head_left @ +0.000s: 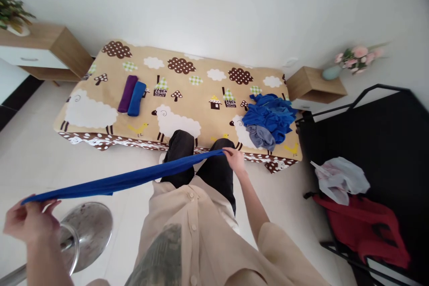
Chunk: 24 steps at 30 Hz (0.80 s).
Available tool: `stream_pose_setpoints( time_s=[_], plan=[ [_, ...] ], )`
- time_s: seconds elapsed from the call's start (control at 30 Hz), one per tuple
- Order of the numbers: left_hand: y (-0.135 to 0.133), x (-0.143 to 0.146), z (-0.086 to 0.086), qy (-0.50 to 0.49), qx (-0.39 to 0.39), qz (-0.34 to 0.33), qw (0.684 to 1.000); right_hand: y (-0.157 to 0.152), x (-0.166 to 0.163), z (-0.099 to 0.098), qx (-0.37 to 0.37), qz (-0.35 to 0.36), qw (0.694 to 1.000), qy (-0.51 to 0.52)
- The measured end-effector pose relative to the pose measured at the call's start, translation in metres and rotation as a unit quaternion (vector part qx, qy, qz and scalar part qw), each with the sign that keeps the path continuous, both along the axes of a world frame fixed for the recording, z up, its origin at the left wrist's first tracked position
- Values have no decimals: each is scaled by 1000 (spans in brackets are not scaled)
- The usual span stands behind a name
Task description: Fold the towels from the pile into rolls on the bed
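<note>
A long blue cloth (130,179) is stretched taut between my two hands in front of my body. My left hand (28,221) pinches its left end low at the left, above a metal stool base. My right hand (234,158) grips the other end over my knees, close to the front edge of the bed (201,98). On the bed's left lie a folded purple cloth (127,94) and a folded blue cloth (136,98), side by side. A loose pile of blue and grey cloths (270,120) sits on the bed's right end.
A round metal stool base (89,230) stands on the floor at lower left. Wooden cabinets flank the bed: one at the left (50,51), a small one with a vase at the right (313,85). A black rack (368,152) holds a white bag (340,178) and red bag (362,225).
</note>
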<state>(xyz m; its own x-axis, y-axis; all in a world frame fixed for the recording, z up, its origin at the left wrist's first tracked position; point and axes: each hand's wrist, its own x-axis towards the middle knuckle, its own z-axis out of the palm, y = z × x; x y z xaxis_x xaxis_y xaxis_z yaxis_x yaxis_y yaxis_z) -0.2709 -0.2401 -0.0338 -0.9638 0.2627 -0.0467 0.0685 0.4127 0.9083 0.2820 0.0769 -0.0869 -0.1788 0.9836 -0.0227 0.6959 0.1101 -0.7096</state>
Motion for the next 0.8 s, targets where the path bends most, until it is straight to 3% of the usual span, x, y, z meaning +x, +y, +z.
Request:
stream_pose_setpoints(
  time_s=[0.07,0.17,0.3,0.47,0.6,0.8],
  plan=[
    [25,-5,6,17,111,57,992,20,9,17,-40,-19,998,36],
    [84,-14,24,-19,158,-8,987,62,16,46,-41,-50,992,103],
    [176,-20,61,-70,192,-86,975,120,23,86,63,-73,979,178],
    [261,-14,99,-79,268,-165,946,154,43,126,191,-114,965,135],
    [294,-10,99,-108,317,-201,921,152,68,128,193,-142,965,107],
    [309,-12,64,-134,249,-207,937,149,104,95,115,-140,975,127]
  ],
)
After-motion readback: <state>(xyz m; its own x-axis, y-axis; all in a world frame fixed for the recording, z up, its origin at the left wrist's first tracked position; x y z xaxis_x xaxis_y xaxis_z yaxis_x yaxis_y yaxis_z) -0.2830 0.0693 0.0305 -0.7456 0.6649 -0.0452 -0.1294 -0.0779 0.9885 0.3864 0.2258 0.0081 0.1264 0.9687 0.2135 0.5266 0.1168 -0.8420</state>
